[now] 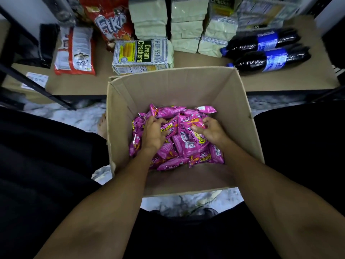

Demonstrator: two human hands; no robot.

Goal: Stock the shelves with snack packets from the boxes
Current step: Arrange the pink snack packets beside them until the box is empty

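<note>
An open cardboard box (233, 101) stands on the floor between my knees. Its bottom holds a heap of several pink snack packets (188, 144). Both my hands are down inside the box on the heap. My left hand (154, 132) lies palm down with its fingers curled over packets on the left side. My right hand (211, 130) pinches the edge of a pink packet near the middle of the heap. The low brown shelf (196, 59) runs just behind the box.
On the shelf lie red snack bags (74, 51), a Cream Crackers pack (141, 55) with stacked pale packs (186, 25) behind it, and two dark soda bottles (267, 51) at right. A black shelf upright (33, 83) slants at left. Marble floor surrounds the box.
</note>
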